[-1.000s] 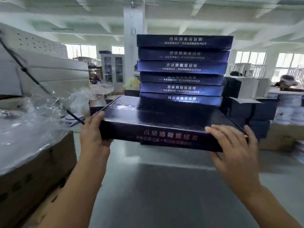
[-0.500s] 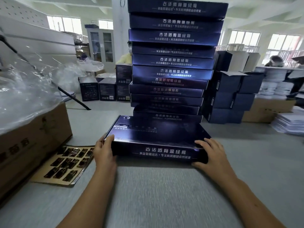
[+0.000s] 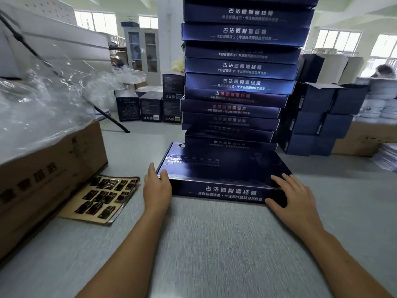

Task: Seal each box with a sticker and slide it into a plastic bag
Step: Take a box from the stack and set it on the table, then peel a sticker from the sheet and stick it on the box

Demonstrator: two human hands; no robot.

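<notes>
A flat dark blue box (image 3: pixel 223 168) lies on the grey table (image 3: pixel 214 244), in front of a tall stack of the same boxes (image 3: pixel 238 67). My left hand (image 3: pixel 156 186) rests against its front left corner, fingers straight along the side and thumb on the top edge. My right hand (image 3: pixel 292 196) lies on the front right corner, fingers spread flat on the lid and thumb against the front face. A tan sheet of dark stickers (image 3: pixel 101 198) lies left of the box. Clear plastic bags (image 3: pixel 36 108) are heaped on a carton at far left.
The brown carton (image 3: pixel 43 168) under the bags fills the left edge. A black rod (image 3: pixel 64 76) leans across it. More dark boxes (image 3: pixel 318 117) stand right of the stack, and small ones (image 3: pixel 148 108) behind it. Another person (image 3: pixel 384 70) sits far right.
The box came down from chest height onto the table in front of the stack. My view tilted down, bringing the sticker sheet into sight. My right fingers have spread out on the lid.
</notes>
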